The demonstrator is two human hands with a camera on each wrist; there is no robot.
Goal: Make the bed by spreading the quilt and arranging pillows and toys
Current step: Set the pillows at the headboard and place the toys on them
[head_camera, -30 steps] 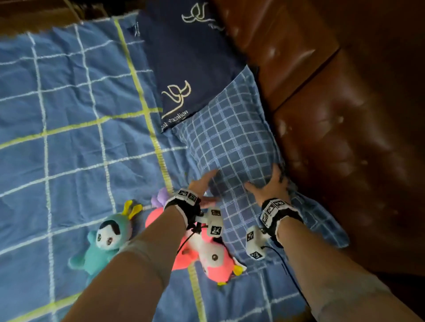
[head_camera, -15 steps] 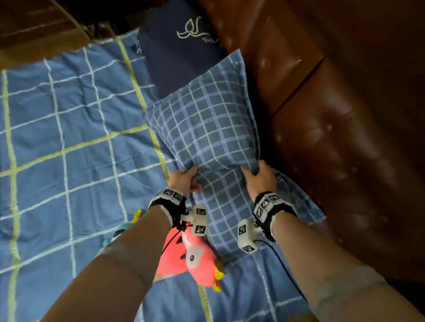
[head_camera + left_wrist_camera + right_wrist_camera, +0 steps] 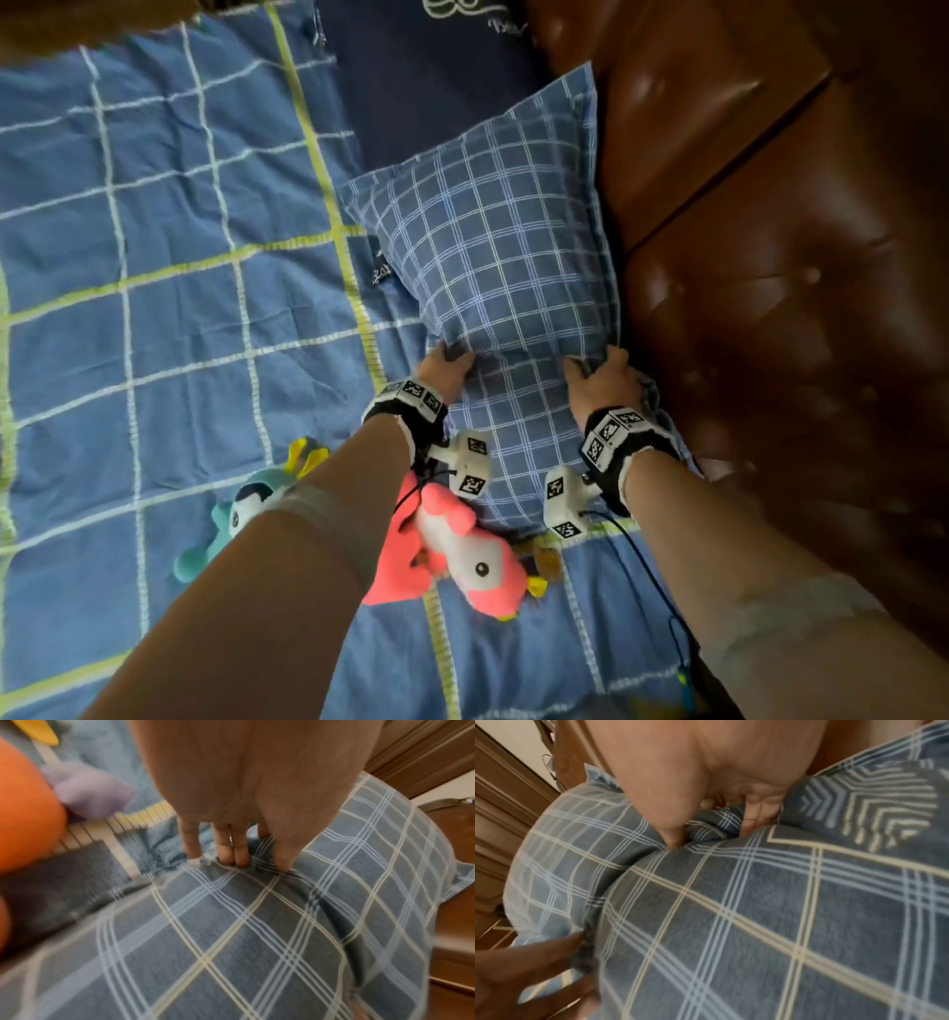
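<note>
Beside the headboard (image 3: pixel 770 257), both hands' fingers (image 3: pixel 191 841) grip the pillow (image 3: pixel 503 246).

There are 2 pillows: 1 blue checked pillow (image 3: pixel 503 246) and 1 navy pillow (image 3: pixel 426 87). 2 plush toys lie on 1 quilt (image 3: pixel 154 257): 1 pink toy (image 3: pixel 462 560), 1 teal toy (image 3: pixel 236 519). 2 hands show.

Brown headboard (image 3: pixel 770 257) tight against checked pillow (image 3: pixel 503 246); open quilt (image 3: pixel 154 257) leftward.
</note>
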